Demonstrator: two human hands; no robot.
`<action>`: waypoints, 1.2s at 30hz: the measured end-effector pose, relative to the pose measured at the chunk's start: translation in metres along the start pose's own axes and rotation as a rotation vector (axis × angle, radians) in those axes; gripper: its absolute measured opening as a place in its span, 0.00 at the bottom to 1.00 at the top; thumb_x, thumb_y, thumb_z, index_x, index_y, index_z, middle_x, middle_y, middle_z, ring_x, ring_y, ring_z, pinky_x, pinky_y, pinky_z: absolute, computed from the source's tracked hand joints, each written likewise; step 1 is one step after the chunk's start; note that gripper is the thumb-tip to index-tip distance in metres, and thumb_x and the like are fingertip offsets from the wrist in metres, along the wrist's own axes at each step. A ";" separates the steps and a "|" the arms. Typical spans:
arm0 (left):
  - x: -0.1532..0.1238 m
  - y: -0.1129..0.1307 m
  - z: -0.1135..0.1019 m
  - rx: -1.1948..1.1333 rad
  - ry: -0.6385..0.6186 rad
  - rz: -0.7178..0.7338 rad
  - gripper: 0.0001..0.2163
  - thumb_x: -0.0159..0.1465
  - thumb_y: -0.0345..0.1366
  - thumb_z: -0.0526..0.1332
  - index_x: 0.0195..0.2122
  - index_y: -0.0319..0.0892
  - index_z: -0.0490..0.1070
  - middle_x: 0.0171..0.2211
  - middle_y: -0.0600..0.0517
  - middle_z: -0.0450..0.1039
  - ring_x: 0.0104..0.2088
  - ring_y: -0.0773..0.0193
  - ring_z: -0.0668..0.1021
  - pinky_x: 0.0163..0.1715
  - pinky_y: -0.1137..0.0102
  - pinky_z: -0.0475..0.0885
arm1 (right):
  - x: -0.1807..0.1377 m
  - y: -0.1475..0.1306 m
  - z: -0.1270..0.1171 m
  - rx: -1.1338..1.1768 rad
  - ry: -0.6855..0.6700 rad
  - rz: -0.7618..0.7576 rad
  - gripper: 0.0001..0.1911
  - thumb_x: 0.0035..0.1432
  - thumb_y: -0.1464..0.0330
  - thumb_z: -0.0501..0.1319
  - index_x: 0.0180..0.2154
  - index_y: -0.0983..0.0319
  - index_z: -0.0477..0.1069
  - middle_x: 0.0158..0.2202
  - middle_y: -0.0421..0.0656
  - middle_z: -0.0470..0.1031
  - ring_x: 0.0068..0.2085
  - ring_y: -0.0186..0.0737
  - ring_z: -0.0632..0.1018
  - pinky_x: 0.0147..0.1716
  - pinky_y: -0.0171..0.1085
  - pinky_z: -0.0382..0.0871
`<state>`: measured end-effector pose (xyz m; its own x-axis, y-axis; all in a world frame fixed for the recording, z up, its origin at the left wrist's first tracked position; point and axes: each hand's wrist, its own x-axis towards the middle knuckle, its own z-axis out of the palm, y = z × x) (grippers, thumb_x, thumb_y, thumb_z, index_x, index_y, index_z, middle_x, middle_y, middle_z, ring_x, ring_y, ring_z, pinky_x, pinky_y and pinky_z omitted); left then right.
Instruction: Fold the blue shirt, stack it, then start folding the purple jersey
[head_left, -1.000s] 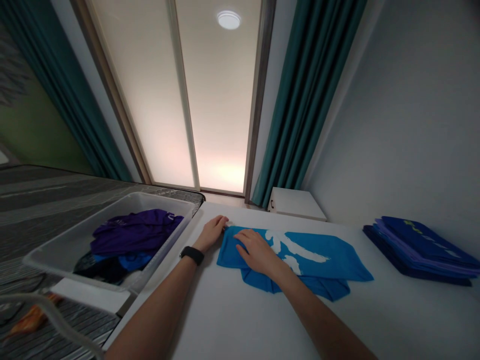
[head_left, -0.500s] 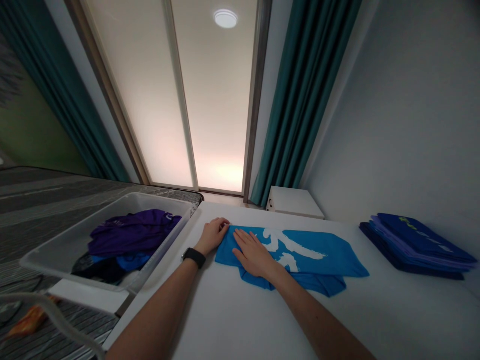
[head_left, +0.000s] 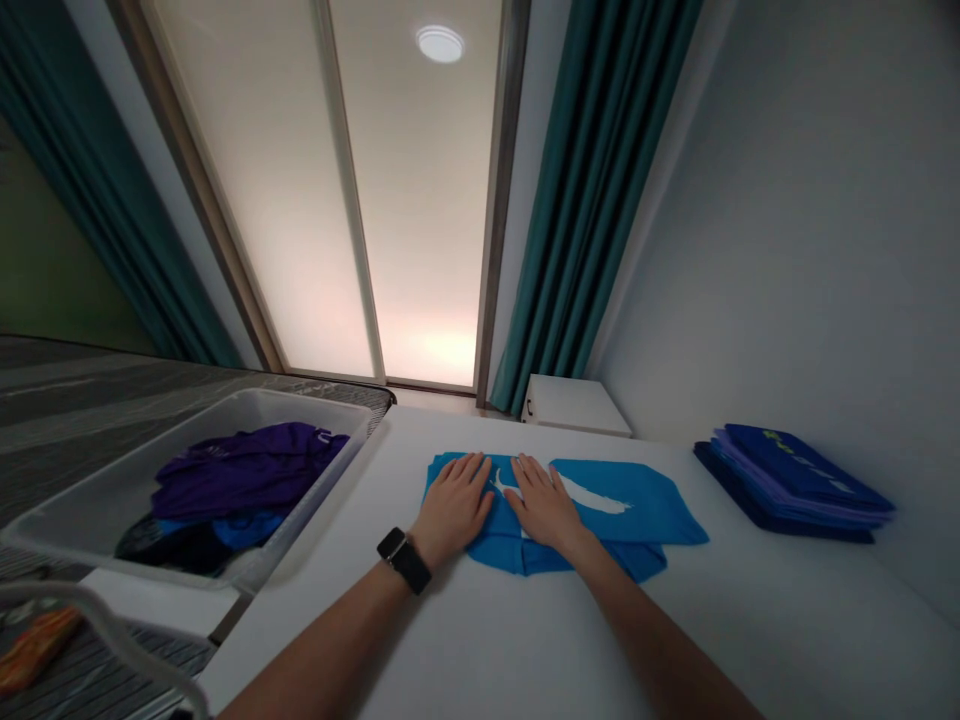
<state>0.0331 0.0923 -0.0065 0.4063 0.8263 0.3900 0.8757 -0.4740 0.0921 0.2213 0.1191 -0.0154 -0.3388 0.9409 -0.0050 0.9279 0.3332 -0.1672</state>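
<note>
A bright blue T-shirt (head_left: 645,500) with a white brush-stroke print lies partly folded on the white table (head_left: 480,640). My left hand (head_left: 452,508) rests flat on its left end, fingers stretched out. Just to the right, my right hand (head_left: 546,505) also presses flat on the fabric, over the print, with fingers a little apart. Part of the print is hidden beneath the hands. A lower layer of the shirt sticks out along the near side. I wear a black watch (head_left: 405,560) on my left wrist.
Left of the table stands a translucent plastic bin (head_left: 300,515) holding purple, blue and dark clothes (head_left: 247,470). A stack of folded blue and purple clothes (head_left: 802,480) lies at the right by the wall. A white cabinet (head_left: 574,402) stands beyond the far edge.
My left hand has moved right from the shirt's left edge onto the fabric. My right hand has slid right across the print. The shirt's left end now looks folded over.
</note>
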 end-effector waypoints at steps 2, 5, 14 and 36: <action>-0.002 0.002 0.009 0.022 -0.045 -0.031 0.23 0.69 0.43 0.51 0.62 0.39 0.60 0.63 0.43 0.62 0.63 0.53 0.64 0.62 0.57 0.59 | -0.001 -0.002 0.003 -0.008 0.005 0.040 0.34 0.68 0.55 0.38 0.68 0.65 0.45 0.70 0.46 0.42 0.70 0.45 0.45 0.66 0.53 0.33; -0.004 -0.003 0.017 0.049 -0.085 -0.071 0.25 0.70 0.46 0.49 0.63 0.38 0.60 0.65 0.42 0.59 0.65 0.51 0.61 0.63 0.55 0.57 | -0.001 -0.006 0.003 -0.002 0.004 0.067 0.34 0.67 0.54 0.37 0.69 0.64 0.44 0.71 0.45 0.42 0.70 0.44 0.44 0.66 0.54 0.31; -0.002 -0.018 0.017 0.044 -0.097 0.002 0.26 0.70 0.48 0.48 0.65 0.40 0.58 0.67 0.44 0.55 0.67 0.52 0.57 0.64 0.55 0.55 | -0.007 -0.002 -0.004 0.044 -0.034 0.063 0.35 0.68 0.54 0.36 0.68 0.66 0.44 0.71 0.46 0.39 0.70 0.43 0.42 0.66 0.50 0.33; -0.009 0.011 -0.021 -0.135 -0.170 0.268 0.24 0.67 0.49 0.55 0.62 0.47 0.59 0.64 0.45 0.59 0.63 0.50 0.61 0.61 0.52 0.57 | -0.031 0.045 -0.008 -0.024 -0.012 0.026 0.36 0.67 0.50 0.34 0.69 0.62 0.45 0.71 0.44 0.42 0.70 0.42 0.44 0.67 0.50 0.34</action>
<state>0.0333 0.0733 0.0102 0.6650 0.7002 0.2598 0.6939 -0.7079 0.1317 0.2745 0.1057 -0.0151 -0.3160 0.9485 -0.0208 0.9400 0.3101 -0.1427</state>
